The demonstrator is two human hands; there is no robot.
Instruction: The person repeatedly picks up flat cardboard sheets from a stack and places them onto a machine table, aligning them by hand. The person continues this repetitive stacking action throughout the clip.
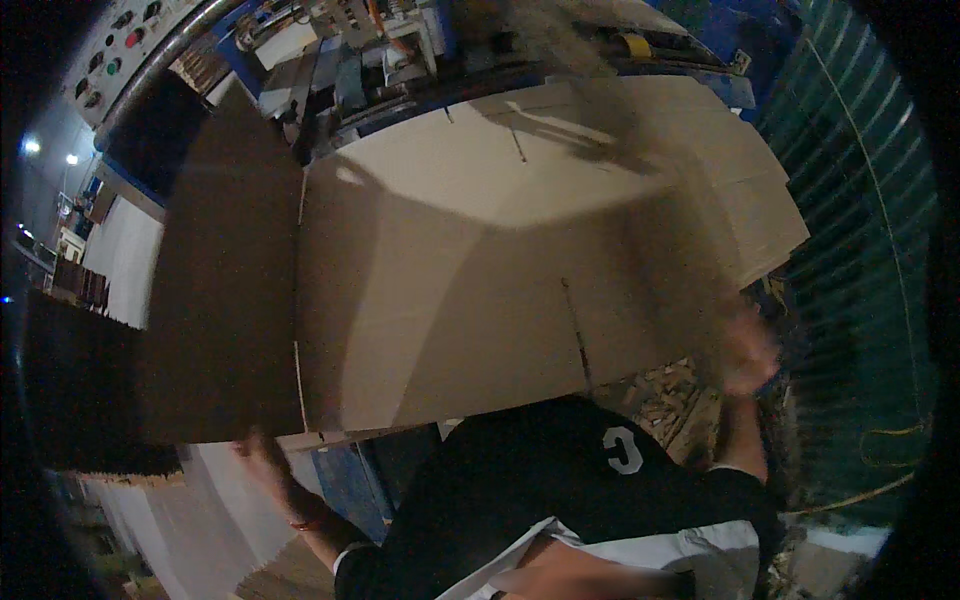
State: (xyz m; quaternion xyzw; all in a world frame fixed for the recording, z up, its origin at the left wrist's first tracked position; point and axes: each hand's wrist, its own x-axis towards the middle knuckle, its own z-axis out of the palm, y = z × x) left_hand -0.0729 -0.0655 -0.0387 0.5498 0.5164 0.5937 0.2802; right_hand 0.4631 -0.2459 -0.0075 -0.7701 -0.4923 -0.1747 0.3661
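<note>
A large brown cardboard sheet [470, 330] with slots and crease lines spans the middle, in front of a machine. At its near left corner my left hand [262, 458] grips the edge, beside the darker, shaded left panel. My right hand [748, 348] is at the near right, smeared by motion, so its fingers cannot be made out. It meets the lower end of a blurred brown strip [700, 230], which looks like a moving cardboard panel crossing the sheet's right part. Under it lies more flat cardboard [765, 205], lit more brightly.
Machine parts [390, 60] with rollers and blue frames stand beyond the sheet. A control panel [125, 50] with buttons is at the upper left. A green corrugated wall [860, 250] rises at right. Cardboard scraps [665, 405] lie below; a cardboard stack [85, 390] stands at left.
</note>
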